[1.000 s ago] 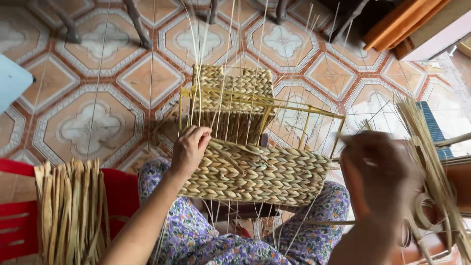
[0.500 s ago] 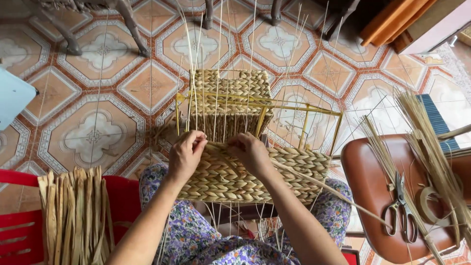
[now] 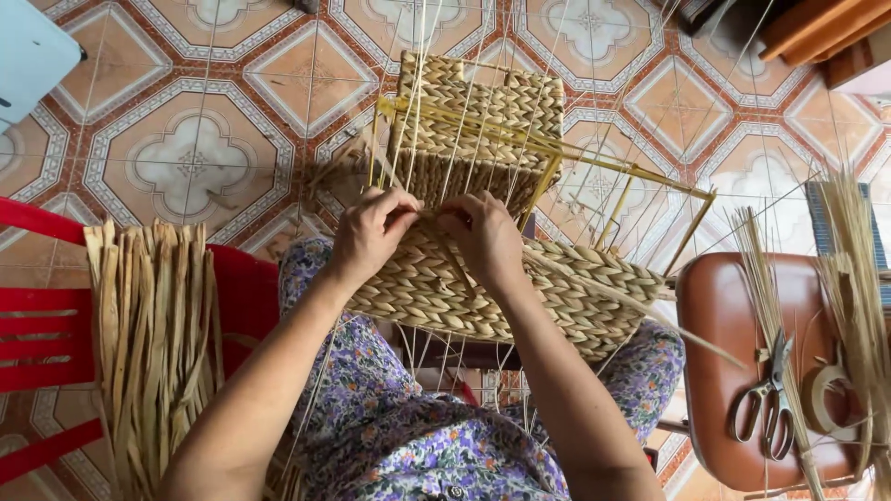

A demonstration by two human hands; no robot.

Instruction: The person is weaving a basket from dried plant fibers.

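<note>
**A:** Where are your hands right now?

**B:** Both sit on the top edge of the half-woven basket (image 3: 501, 288) resting on your lap. Your left hand (image 3: 371, 232) curls its fingers over the rim, pinching the braided fibre there. Your right hand (image 3: 484, 237) is just beside it, fingertips nearly touching the left ones, pinching a flat straw strand (image 3: 640, 311) that trails away to your right, past the basket's corner.

**A:** And the basket itself?

**B:** It lies tilted on its side under your palms, woven wall facing up. Beyond your fingers its yellow wire frame (image 3: 557, 158) stands bare, with thin upright strands running through it.

**A:** What lies around you?

**B:** Well to the left of your left hand, a bundle of dried flat straw (image 3: 153, 343) rests on a red plastic chair (image 3: 46, 334). Well to the right of your right hand, a brown stool (image 3: 719, 315) carries scissors (image 3: 766, 399), a roll of tape (image 3: 826, 394) and more thin reeds (image 3: 858, 269). Patterned floor tiles (image 3: 186, 158) lie beneath everything.
</note>
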